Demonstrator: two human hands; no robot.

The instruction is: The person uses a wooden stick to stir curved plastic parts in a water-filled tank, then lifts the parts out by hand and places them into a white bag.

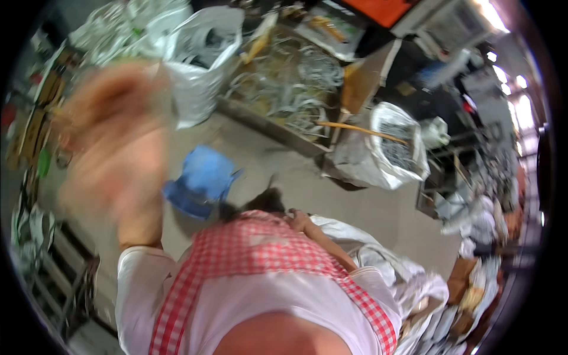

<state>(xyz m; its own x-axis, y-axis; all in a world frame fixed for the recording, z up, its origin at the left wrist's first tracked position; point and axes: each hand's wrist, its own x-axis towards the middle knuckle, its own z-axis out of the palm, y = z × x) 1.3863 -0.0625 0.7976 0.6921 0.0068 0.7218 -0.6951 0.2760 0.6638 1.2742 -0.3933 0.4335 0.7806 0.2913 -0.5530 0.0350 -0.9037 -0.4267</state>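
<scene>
While left hand (121, 142) blurs, grip unreadable | right hand (300, 221) rests beside checked apron (254, 248) | grip unclear

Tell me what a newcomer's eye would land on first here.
Probably the person's left hand, raised large and blurred at the left of the view. Next, the bright blue seat-like object on the grey floor near the centre, and the red-and-white checked apron below it at the lower middle.
</scene>
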